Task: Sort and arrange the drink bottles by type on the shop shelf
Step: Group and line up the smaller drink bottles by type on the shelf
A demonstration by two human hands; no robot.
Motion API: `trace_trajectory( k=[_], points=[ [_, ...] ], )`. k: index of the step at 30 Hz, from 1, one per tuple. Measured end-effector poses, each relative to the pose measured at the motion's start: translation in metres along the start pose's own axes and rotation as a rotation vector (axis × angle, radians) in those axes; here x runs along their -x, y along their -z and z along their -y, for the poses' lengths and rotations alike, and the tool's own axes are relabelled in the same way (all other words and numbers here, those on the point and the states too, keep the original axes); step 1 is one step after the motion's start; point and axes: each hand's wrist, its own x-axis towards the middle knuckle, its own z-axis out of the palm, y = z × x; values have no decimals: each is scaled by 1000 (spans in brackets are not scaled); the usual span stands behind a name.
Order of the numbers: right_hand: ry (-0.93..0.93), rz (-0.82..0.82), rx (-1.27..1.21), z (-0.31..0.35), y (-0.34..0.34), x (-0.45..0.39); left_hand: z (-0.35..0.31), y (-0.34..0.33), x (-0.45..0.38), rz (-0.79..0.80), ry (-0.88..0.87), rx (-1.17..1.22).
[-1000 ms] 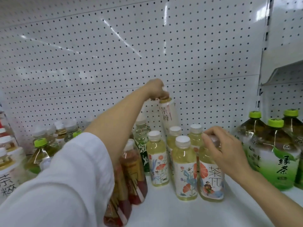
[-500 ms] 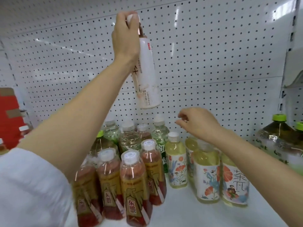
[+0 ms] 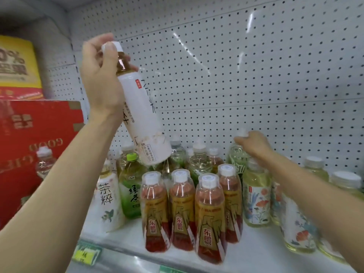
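White-sleeved tea bottle (image 3: 141,115) hangs tilted by its neck in my left hand (image 3: 100,75), fingers closed around the cap, above the red-gold bottles (image 3: 197,209) at the shelf (image 3: 254,251) front edge. My right hand (image 3: 254,144) pinches a cap at the back row. A swinging base could topple the front row off the lip. Open room lies front right.

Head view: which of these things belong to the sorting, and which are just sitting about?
Job: white-label bottle held up by left hand; red-and-gold bottles; floral bottles; green tea bottle; right hand on a rear bottle.
Bystanders: red carton; yellow box; pegboard.
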Motion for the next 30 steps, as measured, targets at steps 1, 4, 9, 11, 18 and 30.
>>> trace_trajectory(
  k=[1,4,9,11,18,30],
  points=[
    [9,-59,-32,3,5,-2,-2,13,0,-25,0,-18],
    [138,-221,-178,20,22,-10,-8,45,2,-81,8,-103],
    [475,-368,-473,67,46,2,-10,92,17,-134,63,-232],
    [540,-434,-562,89,52,14,-7,113,25,-157,102,-260],
    [621,-459,-703,158,35,92,12,197,43,-166,225,-288],
    [518,-99,-833,224,-145,211,35,335,79,-67,334,-431]
  ],
)
